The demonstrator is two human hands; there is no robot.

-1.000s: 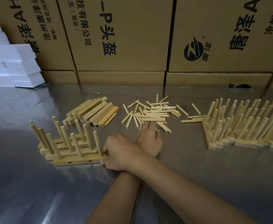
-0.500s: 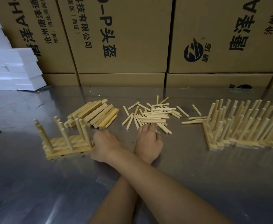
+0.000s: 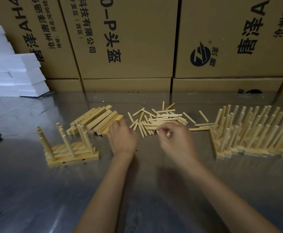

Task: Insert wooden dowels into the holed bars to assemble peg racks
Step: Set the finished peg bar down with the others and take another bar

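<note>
left hand (image 3: 121, 140) laid flat-fingered at near end of bare bar stack (image 3: 98, 121), nothing gripped | right hand (image 3: 175, 138) curled at loose dowel pile (image 3: 161, 119), grip on a dowel cannot be told (blur) | finished racks (image 3: 70, 148) parked left, more racks (image 3: 255, 137) right | risk: dowels scattered by a sweeping grab; bar stack toppled if an end is nudged; dowel jammed if pushed in tilted

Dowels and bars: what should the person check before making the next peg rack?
1. Loose dowels lie close to the right hand: ok.
2. Holed bars are stacked by the left hand: ok.
3. Right hand has a dowel: cannot tell, it is blurred.
4. Left hand grips a bar: cannot tell, its fingertips are hidden.
5. The small group of racks and the big row of racks stand off to the sides, apart from both hands: ok.
</note>
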